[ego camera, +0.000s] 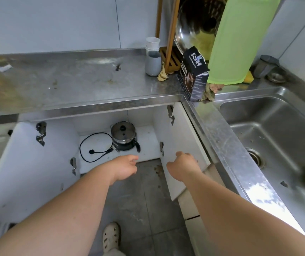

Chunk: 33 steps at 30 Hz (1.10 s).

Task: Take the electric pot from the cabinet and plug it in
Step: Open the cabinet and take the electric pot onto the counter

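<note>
The small dark electric pot with a shiny glass lid (124,136) sat at the back of the white cabinet shelf (148,143), under the steel table (74,84). Its black handle pointed toward the front and right. Its black power cord (89,145) lay in a loose loop on the shelf to the left of the pot, with the black plug (92,152) lying flat inside the loop. Both white cabinet doors stood wide open, the left door (28,172) swung out to the left and the right door (181,145) swung out to the right. The left hand (125,168) reached toward the shelf, just in front of its edge, with its grip loose and half open and nothing in it. It was near the pot but not touching it. The right hand (184,168) was at the right door, fingers curled down against the door's face, and I could not tell if it held the edge or only rested there. Up on the table stood a grey cup (153,63) with white cups (152,44) stacked in it, a dark coffee box (194,74) and a tall green plastic cutting board (240,39). A steel sink (277,137) was on the right. Below, on the grey tile floor (144,200), one pale shoe (111,236) showed.
</note>
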Each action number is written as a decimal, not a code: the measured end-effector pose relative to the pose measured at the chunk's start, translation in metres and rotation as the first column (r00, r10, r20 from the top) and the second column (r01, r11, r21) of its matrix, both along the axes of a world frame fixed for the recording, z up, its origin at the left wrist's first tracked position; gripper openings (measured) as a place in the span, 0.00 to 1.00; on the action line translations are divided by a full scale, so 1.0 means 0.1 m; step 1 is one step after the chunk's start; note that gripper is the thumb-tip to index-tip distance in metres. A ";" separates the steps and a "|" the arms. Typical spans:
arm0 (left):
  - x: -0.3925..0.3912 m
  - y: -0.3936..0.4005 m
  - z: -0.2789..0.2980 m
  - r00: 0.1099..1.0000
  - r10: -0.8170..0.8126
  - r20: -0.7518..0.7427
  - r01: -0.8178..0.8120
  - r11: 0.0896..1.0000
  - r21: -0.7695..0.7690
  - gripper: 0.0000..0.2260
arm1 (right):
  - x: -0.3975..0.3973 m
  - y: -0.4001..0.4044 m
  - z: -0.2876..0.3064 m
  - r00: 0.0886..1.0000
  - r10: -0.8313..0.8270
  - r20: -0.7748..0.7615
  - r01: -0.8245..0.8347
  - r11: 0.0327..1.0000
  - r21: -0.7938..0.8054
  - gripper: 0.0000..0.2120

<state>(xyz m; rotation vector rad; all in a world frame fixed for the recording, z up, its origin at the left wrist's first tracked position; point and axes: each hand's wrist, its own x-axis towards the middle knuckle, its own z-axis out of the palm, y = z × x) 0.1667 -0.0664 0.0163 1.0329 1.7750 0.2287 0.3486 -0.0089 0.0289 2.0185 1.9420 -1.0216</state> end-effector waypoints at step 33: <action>-1.96 0.97 -2.87 0.960 0.236 -0.153 -0.253 0.962 -0.103 0.17 | -1.96 1.42 -2.79 0.978 0.207 -0.004 -0.204 0.960 -0.191 0.16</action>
